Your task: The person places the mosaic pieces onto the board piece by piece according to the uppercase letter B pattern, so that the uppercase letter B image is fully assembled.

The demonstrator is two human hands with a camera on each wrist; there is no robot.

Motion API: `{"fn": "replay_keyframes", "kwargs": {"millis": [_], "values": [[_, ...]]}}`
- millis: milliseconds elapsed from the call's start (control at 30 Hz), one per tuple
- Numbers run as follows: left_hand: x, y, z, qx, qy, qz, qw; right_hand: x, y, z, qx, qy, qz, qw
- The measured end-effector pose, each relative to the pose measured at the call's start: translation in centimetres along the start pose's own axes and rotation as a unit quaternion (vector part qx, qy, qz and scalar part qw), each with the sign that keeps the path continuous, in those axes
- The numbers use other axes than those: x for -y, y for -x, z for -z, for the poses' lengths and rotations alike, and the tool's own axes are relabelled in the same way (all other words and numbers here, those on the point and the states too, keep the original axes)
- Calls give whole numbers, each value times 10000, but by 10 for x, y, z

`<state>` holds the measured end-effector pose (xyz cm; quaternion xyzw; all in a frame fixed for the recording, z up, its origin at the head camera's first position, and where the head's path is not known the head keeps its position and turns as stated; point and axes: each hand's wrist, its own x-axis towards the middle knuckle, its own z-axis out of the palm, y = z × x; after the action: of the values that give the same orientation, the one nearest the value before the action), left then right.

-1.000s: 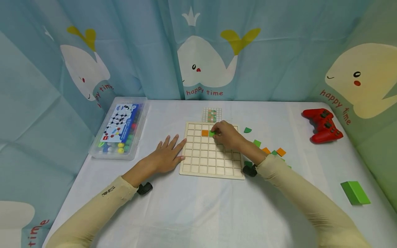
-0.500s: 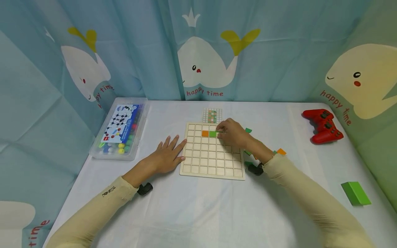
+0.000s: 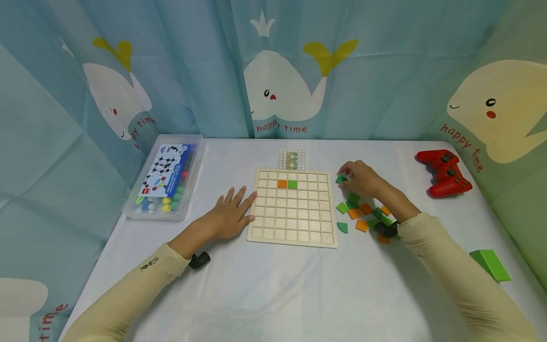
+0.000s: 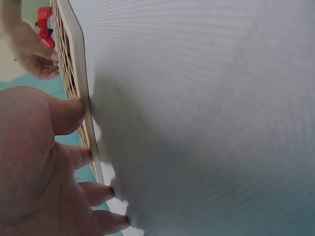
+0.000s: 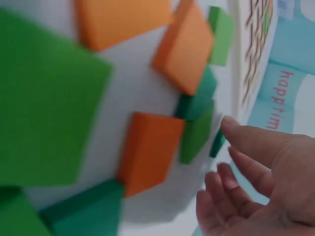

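A pale wooden grid board (image 3: 316,232) lies mid-table, with an orange square tile (image 3: 282,184) and a light green square tile (image 3: 292,184) side by side in its cells. My left hand (image 3: 228,216) is spread on the cloth at the board's left side; in the left wrist view its thumb (image 4: 69,115) touches the board's edge. Beyond the board's right edge, my right hand (image 3: 361,179) reaches around a dark green quarter-round tile (image 3: 340,179). That tile (image 5: 218,140) lies by the thumb and fingertips in the right wrist view, with thumb and fingers apart.
Loose orange and green tiles (image 3: 361,225) are scattered right of the board. A small pattern card (image 3: 292,159) lies behind it. A clear plastic case (image 3: 164,178) of coloured beads stands left; a red game controller (image 3: 443,173) and a green block (image 3: 489,265) sit at right.
My right hand left the light green tile in its cell beside the orange one and moved right, off the board, to the quarter-round tile. The left hand stayed put.
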<state>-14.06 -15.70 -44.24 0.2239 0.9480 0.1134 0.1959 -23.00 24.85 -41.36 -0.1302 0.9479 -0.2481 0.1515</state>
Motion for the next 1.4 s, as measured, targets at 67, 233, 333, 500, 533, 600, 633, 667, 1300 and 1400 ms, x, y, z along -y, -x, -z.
{"fn": "replay_keyframes", "kwargs": {"millis": [67, 233, 333, 500, 533, 600, 633, 667, 1300, 1400], "values": [[0, 0, 0, 7, 2, 7, 10000, -4, -1, -2, -14, -53, 47, 10000], [0, 0, 0, 12, -13, 4, 10000, -9, -2, -8, -114, -163, 346, 9992], [0, 0, 0, 31, -16, 7, 10000, -12, -1, -9, -206, -133, 491, 9985], [-1, 0, 1, 56, 6, 0, 10000, -17, 0, -7, -353, -172, 411, 9984], [-1, 0, 1, 58, 5, 0, 10000, -18, -1, -6, -374, -202, 336, 9985], [-1, 0, 1, 67, -7, 11, 10000, -21, -2, -5, -410, -263, 213, 9986], [-1, 0, 2, 77, -23, 19, 10000, -22, -2, -5, -413, -315, 147, 9985], [-1, 1, 2, 71, -23, 12, 10000, -23, -3, -5, -424, -349, 90, 9985], [-2, 2, 2, 45, 36, 16, 10000, -17, -3, -18, -428, -711, 147, 9964], [-2, 1, 2, 65, 2, 6, 10000, -14, -2, -18, -438, -621, 200, 9969]]}}
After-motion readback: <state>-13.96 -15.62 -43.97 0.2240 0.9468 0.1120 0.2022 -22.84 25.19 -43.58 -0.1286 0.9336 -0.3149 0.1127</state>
